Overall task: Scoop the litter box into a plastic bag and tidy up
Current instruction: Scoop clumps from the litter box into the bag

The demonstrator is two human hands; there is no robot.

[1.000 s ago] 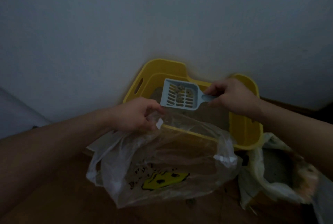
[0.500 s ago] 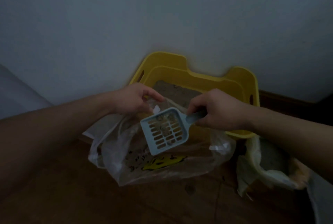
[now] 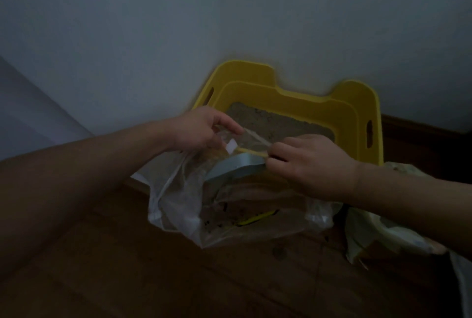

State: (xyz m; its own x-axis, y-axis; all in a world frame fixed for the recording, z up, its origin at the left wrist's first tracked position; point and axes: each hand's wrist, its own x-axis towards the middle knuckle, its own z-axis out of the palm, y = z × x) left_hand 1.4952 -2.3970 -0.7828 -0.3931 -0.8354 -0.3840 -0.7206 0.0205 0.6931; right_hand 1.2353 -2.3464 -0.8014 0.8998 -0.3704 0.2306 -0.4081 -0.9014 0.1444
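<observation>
Emptying step: the left hand point(image 3: 201, 131) pinches the plastic bag point(image 3: 178, 205) open, the right hand point(image 3: 309, 164) grips the scoop point(image 3: 235, 167) tilted inside; next, I think, shake it clean.

Two bare forearms are seen in dim light. The left forearm point(image 3: 76, 164) is shown broad across the lower left of the frame and is narrowed toward the left hand point(image 3: 199, 131) near the centre. The right forearm point(image 3: 421, 197) is cut by the right edge and is ended by the right hand point(image 3: 311, 164). Both wrists are seen uncovered.
</observation>
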